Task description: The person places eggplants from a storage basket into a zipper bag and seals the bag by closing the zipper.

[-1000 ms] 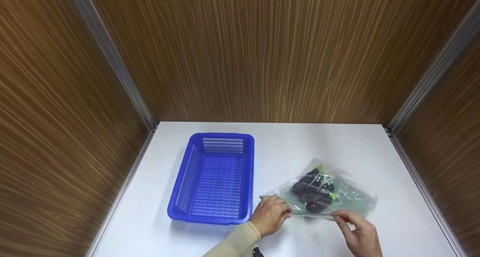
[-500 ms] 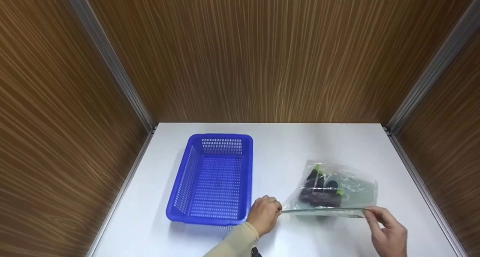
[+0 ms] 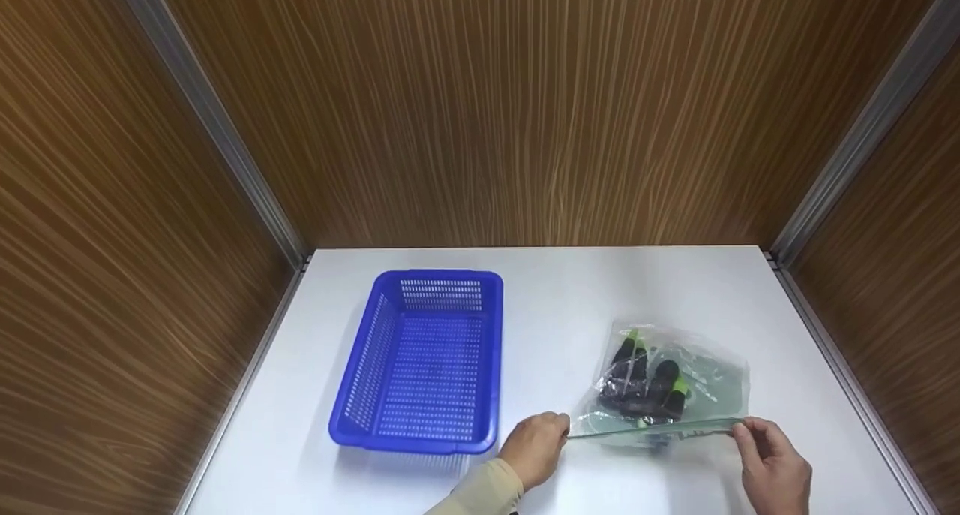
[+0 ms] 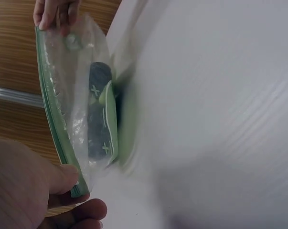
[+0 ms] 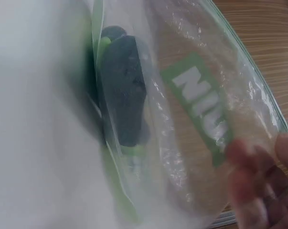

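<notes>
A clear zip bag [image 3: 716, 395] with a green zip strip [image 4: 51, 105] lies on the right half of the table. Through its film show several dark eggplants [image 3: 664, 383] with bright green ends, heaped together. My left hand [image 3: 536, 449] pinches the strip's left end between thumb and fingers, and my right hand [image 3: 778, 466] pinches the right end. Between the two hands the strip runs nearly straight, lifted towards me. In the right wrist view a green printed label [image 5: 201, 105] with white letters shows on the film, with eggplants [image 5: 122, 90] low in the bag.
A blue perforated basket [image 3: 491, 365] stands left of the bag, near my left forearm, with nothing in it. Wood-grain panels [image 3: 525, 109] enclose the white table [image 3: 555, 297] at the back and both sides, with metal rails at the corners.
My right hand has moved right along the strip to its end, and my left hand now holds the left end. The strip is stretched longer, and the eggplants have shifted inside the bag.
</notes>
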Motion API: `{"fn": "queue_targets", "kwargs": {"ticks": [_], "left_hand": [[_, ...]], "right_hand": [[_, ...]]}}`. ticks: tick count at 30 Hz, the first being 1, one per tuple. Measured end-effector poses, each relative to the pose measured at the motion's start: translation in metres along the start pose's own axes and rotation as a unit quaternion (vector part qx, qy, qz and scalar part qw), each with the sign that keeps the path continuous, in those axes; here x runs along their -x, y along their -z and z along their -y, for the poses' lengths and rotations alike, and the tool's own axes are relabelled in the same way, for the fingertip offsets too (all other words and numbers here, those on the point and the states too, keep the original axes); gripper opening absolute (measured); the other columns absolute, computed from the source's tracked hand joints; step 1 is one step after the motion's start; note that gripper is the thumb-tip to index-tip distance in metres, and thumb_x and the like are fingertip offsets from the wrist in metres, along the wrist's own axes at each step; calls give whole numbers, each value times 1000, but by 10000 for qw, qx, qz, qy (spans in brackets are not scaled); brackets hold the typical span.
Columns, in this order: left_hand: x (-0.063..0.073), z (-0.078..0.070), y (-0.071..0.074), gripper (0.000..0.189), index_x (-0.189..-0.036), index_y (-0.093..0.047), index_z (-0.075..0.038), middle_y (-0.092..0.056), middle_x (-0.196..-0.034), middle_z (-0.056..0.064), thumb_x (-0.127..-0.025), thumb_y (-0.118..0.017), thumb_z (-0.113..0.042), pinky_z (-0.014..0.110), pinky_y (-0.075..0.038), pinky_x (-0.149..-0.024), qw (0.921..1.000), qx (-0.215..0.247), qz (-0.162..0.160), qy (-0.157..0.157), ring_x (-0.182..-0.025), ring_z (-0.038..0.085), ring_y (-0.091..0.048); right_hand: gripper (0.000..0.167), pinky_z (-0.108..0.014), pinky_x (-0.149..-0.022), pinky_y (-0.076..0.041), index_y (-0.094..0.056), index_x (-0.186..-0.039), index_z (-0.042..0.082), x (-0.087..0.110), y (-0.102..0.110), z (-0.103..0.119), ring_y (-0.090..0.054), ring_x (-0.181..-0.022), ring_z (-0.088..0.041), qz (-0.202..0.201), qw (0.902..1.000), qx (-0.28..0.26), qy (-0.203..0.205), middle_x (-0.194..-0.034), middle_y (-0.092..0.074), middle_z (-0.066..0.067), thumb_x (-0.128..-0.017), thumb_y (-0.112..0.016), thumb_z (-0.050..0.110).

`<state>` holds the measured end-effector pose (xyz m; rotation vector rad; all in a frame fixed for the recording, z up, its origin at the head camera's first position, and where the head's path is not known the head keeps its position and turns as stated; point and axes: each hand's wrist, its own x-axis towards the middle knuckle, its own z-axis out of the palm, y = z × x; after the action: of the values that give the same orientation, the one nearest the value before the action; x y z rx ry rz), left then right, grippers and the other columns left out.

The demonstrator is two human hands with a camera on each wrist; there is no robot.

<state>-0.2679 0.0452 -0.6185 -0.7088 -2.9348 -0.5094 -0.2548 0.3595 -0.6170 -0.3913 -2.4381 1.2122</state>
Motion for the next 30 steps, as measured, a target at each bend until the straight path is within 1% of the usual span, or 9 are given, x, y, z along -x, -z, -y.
{"fn": "queue_targets", "kwargs": {"ticks": [3,8,13,19,22,23,25,27,30], "left_hand": [[3,-2,-1,9,-83,-61,-16,-59,-73,-4,-86,-69,-13,22,-45,-58,9999,-114,-71,-108,-64,8,-56],[10,-1,-3,10,-82,-60,-15,-56,-69,-2,-85,-69,-13,23,-44,-54,9991,-319,-273,-118,-60,10,-55],[17,-2,-6,9,-84,-61,-15,-54,-67,-2,-83,-68,-10,23,-43,-54,9990,-368,-247,20,-59,10,-53],[23,-6,-11,15,-88,-65,-17,-54,-70,-2,-78,-70,-7,24,-44,-57,9975,-630,-319,25,-62,11,-52],[24,-6,-16,17,-88,-68,-19,-54,-72,-2,-76,-72,-7,24,-43,-57,9969,-756,-194,17,-63,11,-52],[24,-5,-17,17,-88,-69,-19,-55,-72,-2,-75,-72,-8,25,-43,-57,9967,-804,-125,7,-64,11,-52],[24,-4,-21,19,-88,-71,-20,-56,-73,-2,-73,-73,-8,25,-43,-58,9961,-878,14,5,-65,12,-52],[25,-3,-25,20,-88,-72,-21,-58,-73,-2,-72,-73,-8,26,-44,-58,9955,-944,114,9,-65,12,-54],[24,-3,-31,21,-89,-73,-23,-58,-74,-2,-72,-73,-11,27,-44,-58,9938,-1088,235,12,-67,13,-54]], "right_hand": [[22,-3,-81,-41,-58,-100,5,-1,-7,-1,-49,-90,21,191,9993,-278,-184,-110,-68,-12,-99,-53,26],[21,-8,-92,-39,-55,-96,0,-9,-20,-5,-52,-104,12,571,9915,-1105,-373,-116,-66,-7,-100,-51,20],[8,-9,-90,-39,-52,-90,-6,-17,-30,-8,-52,-107,8,917,9817,-1669,82,-116,-64,-7,-96,-51,0],[9,-9,-90,-39,-49,-87,-6,-26,-36,-6,-54,-107,6,1297,9742,-1776,505,-118,-61,-12,-88,-44,-13],[11,-10,-88,-40,-50,-86,-6,-27,-34,-9,-54,-106,7,1476,9746,-1627,429,-119,-61,-15,-86,-43,-13],[10,-10,-87,-40,-52,-86,-5,-26,-33,-11,-54,-105,7,1551,9762,-1477,335,-120,-61,-15,-89,-43,-9],[18,-10,-83,-41,-56,-89,-3,-25,-31,-14,-53,-102,7,1682,9808,-990,63,-119,-61,-15,-98,-45,7],[35,-17,-81,-45,-60,-93,0,-23,-30,-17,-55,-98,-1,1862,9814,-383,-262,-114,-63,-13,-102,-45,31],[51,-34,-85,-49,-62,-102,3,-22,-30,-23,-59,-99,-19,2286,9711,478,-494,-109,-64,-14,-96,-49,51]]}}
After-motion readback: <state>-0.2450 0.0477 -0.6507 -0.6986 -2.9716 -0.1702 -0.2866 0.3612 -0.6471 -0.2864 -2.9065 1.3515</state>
